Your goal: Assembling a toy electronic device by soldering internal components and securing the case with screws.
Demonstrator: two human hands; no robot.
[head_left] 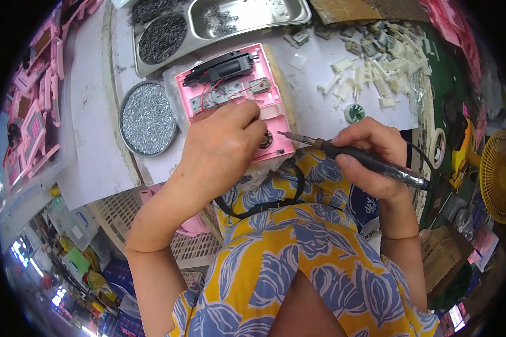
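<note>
two bare hands, listed left to right.

left hand: fingers curled and bunched on the work; whether they pinch a small part cannot be told.

one open rectangular pink plastic shell: under and beyond the left fingers, carrying a long black plastic module, thin red wires and, just right of the knuckles, a round dark ringed part.

one pen-shaped soldering iron with black handle: tip over the shell, near the ringed part; contact unclear.

right hand: wrapped round the iron's handle, thumb below, fingers above.

step in hand, by judgement: soldering inside the shell. next move calls for a steady left hand, fingers clear of the tip, and a precise touch at the joint.

containers, left to right:

one clear plastic bin, well left of the left grip: jumbled pink plastic housings.

one beige perforated plastic basket, below the left forearm: pink pieces visible.

one round grey dish, left of the left hand: heaped small silver metal pieces.

one compartmented steel tray, beyond both grips: small dark pieces fill the oval compartment; a scatter lies in the wider one.
</note>
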